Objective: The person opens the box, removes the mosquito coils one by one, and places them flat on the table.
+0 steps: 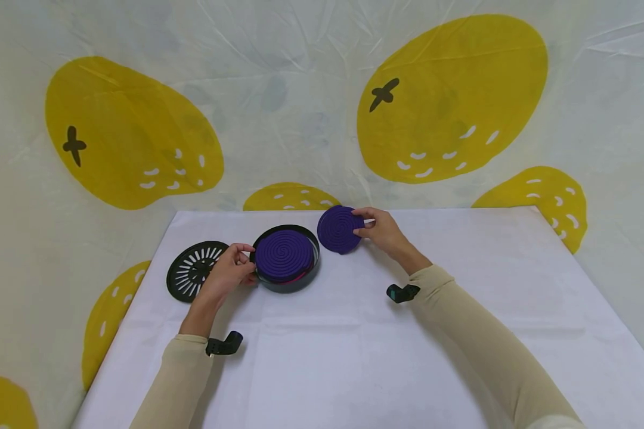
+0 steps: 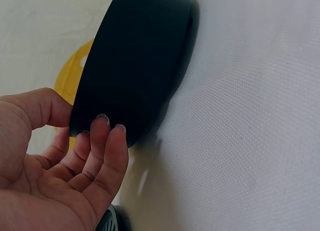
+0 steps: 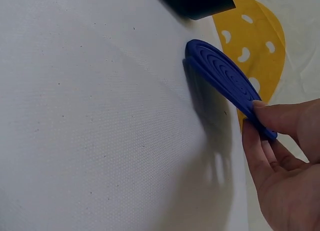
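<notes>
A round black tin sits on the white table with a purple spiral coil lying inside it. My left hand grips the tin's left rim, thumb on one side and fingertips on the wall. A second purple coil is tilted up just right of the tin, its lower edge near the cloth. My right hand pinches that coil's right edge between thumb and fingers.
A black slotted lid lies flat left of the tin, just behind my left hand. The white tabletop runs back to a hanging sheet printed with yellow lemons. Both arms wear beige sleeves.
</notes>
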`<state>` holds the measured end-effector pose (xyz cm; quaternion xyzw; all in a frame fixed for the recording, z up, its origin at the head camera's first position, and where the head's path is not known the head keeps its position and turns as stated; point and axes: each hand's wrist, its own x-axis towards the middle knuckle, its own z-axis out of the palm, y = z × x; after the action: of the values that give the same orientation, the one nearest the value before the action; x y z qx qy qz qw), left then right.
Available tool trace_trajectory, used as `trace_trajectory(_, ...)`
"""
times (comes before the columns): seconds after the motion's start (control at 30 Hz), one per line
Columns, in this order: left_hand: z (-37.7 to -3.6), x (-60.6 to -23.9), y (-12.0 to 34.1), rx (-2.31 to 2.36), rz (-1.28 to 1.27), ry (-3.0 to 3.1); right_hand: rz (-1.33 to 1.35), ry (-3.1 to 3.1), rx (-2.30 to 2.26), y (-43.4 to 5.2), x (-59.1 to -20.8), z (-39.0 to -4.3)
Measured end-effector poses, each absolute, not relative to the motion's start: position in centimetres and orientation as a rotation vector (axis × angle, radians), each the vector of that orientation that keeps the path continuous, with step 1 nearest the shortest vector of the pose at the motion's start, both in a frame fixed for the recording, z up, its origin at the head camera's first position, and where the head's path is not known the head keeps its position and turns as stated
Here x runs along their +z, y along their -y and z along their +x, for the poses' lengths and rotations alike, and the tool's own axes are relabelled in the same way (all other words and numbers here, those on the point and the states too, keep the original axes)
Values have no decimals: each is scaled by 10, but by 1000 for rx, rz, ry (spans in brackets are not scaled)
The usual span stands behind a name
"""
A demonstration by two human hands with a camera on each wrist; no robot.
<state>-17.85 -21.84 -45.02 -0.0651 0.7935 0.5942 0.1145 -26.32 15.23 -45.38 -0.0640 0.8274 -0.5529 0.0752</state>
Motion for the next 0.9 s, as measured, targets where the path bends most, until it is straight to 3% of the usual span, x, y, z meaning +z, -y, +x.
trace_trajectory(0.9,-170,-434,212,1725,-171,-2333,-228,-2589,-1524,-160,-459,-262)
